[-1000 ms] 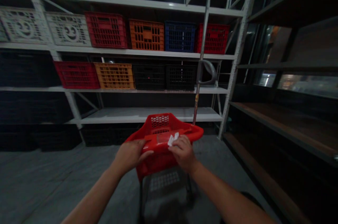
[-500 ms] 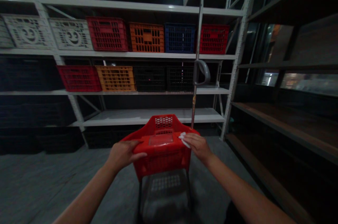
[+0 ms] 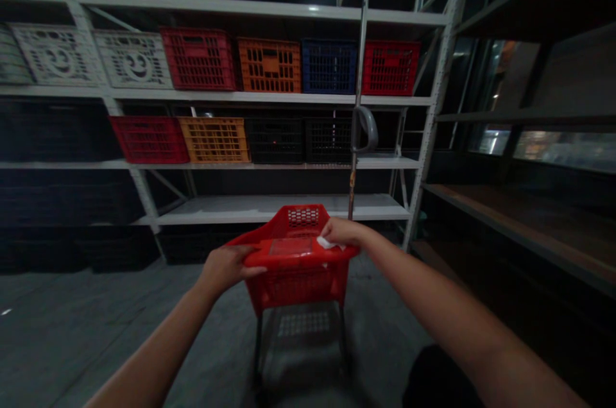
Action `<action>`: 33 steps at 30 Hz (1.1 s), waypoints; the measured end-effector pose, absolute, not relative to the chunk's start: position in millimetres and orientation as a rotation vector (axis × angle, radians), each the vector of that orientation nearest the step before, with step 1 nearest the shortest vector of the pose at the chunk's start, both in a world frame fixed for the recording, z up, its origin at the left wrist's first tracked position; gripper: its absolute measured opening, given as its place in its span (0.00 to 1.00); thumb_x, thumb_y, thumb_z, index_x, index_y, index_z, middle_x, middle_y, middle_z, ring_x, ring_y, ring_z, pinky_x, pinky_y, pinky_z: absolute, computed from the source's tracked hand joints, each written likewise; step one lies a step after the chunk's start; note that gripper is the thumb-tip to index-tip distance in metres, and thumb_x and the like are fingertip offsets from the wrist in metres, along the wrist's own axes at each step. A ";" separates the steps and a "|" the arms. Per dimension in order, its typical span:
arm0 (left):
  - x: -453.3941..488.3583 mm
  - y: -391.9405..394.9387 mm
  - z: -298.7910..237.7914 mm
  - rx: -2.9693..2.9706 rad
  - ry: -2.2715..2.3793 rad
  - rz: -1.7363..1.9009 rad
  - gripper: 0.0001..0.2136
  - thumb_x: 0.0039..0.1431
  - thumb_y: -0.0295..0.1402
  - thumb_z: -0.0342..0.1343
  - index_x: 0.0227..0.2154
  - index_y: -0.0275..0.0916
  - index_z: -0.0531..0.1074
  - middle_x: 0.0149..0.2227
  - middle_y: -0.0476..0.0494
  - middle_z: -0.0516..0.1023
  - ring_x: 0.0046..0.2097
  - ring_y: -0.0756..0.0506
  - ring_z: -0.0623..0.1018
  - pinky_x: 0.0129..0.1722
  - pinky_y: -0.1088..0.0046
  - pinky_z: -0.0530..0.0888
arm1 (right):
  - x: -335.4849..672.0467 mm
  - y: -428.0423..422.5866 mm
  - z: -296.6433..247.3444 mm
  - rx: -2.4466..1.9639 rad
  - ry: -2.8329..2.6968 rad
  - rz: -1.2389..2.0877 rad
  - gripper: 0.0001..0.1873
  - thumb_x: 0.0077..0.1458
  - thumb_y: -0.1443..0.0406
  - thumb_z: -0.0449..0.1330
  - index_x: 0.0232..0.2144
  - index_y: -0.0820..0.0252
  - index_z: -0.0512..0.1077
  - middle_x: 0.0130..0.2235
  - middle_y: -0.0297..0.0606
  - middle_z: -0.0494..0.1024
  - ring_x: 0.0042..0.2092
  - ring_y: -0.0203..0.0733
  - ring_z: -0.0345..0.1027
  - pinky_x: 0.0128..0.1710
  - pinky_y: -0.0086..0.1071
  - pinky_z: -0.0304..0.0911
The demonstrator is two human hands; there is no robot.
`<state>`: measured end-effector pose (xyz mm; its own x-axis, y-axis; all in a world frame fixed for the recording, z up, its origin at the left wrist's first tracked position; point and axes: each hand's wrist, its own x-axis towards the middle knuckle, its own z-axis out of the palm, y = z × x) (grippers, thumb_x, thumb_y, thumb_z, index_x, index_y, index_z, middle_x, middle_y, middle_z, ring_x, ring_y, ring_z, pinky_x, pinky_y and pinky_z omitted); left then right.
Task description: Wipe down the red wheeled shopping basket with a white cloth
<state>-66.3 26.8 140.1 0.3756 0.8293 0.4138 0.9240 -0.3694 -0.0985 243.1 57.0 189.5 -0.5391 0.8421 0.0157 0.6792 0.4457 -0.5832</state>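
Pressing a white cloth (image 3: 328, 243) onto a red plastic basket (image 3: 298, 292), the right hand (image 3: 344, 231) closes its fingers over it; the left hand (image 3: 224, 269) grips the rim (image 3: 293, 257) with curled fingers.

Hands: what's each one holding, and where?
The left hand grips the near rim of a red plastic shopping cart at its left end. The right hand presses a white cloth on the rim's right side; whether it pinches the cloth can't be told.
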 end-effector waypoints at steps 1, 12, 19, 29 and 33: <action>-67.5 27.4 139.4 -2.333 -1.524 -0.436 0.32 0.43 0.60 0.42 0.44 0.42 0.69 0.40 0.43 0.76 0.41 0.42 0.75 0.40 0.70 0.67 | 249.7 52.9 191.2 -1.299 -2.394 0.782 0.11 0.42 0.73 0.56 0.28 0.65 0.77 0.21 0.32 0.75 0.20 0.29 0.60 0.21 0.22 0.54; -74.1 34.4 137.2 -2.353 -1.454 -0.469 0.30 0.44 0.58 0.44 0.43 0.42 0.70 0.40 0.43 0.77 0.40 0.42 0.75 0.39 0.71 0.67 | 208.4 -2.5 121.8 -0.749 -2.148 -0.254 0.16 0.54 0.71 0.50 0.44 0.61 0.70 0.45 0.42 0.73 0.48 0.40 0.65 0.49 0.35 0.59; -81.8 36.0 136.3 -2.417 -1.332 -0.517 0.29 0.46 0.56 0.44 0.43 0.41 0.69 0.40 0.42 0.76 0.41 0.43 0.75 0.41 0.70 0.67 | 282.9 -0.6 111.4 -0.615 -2.148 -0.436 0.16 0.56 0.70 0.49 0.46 0.54 0.68 0.46 0.38 0.73 0.49 0.37 0.63 0.52 0.40 0.56; -81.1 42.6 139.6 -2.226 -1.317 -0.582 0.19 0.54 0.47 0.41 0.39 0.43 0.71 0.41 0.43 0.75 0.44 0.42 0.71 0.45 0.61 0.64 | 292.0 18.2 100.2 -1.264 -1.697 -0.179 0.17 0.52 0.72 0.47 0.38 0.60 0.72 0.39 0.42 0.75 0.42 0.41 0.68 0.43 0.36 0.62; -36.9 19.3 136.8 -2.032 -1.290 -0.834 0.17 0.55 0.41 0.43 0.43 0.40 0.68 0.48 0.40 0.69 0.49 0.41 0.67 0.51 0.56 0.59 | 270.2 16.6 122.6 -1.324 -1.808 -0.119 0.14 0.53 0.70 0.49 0.36 0.59 0.73 0.38 0.39 0.76 0.40 0.39 0.67 0.42 0.31 0.60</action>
